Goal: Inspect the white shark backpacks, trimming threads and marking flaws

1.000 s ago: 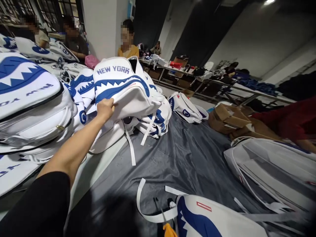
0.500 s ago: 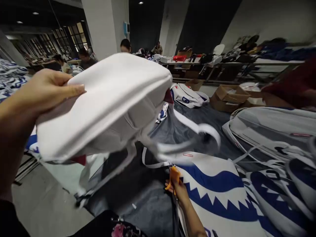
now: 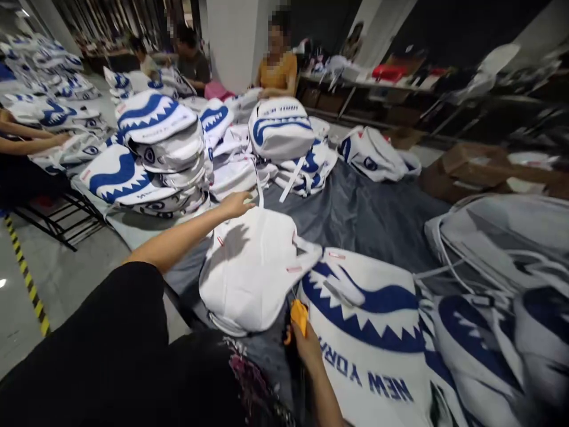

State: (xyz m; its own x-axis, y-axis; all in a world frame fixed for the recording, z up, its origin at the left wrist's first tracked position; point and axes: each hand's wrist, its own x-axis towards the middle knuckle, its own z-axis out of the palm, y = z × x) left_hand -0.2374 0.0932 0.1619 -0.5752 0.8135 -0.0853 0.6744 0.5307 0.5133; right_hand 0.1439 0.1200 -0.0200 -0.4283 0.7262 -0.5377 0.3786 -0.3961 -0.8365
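A white backpack lies flat on the dark-covered table in front of me, small red-and-white labels on its upper side. Over its far left edge is my left hand, fingers stretched out, casting a spread-finger shadow on the white fabric. A white strap runs close by its fingertips; whether they touch is unclear. Low on the right, my right hand is closed around orange-handled scissors, whose blades are mostly hidden. Beside that hand lies a white backpack with blue teeth and "NEW YORK" lettering.
Stacked shark-print backpacks stand at the far left of the table, with more bags behind. Greyish bags fill the right side. Cardboard boxes stand beyond. A person in a yellow top is across the table.
The white backpack has come down from mid-air onto the table. My left hand has moved from its raised side to its far edge. The view has turned left; the scissors stay in my right hand.
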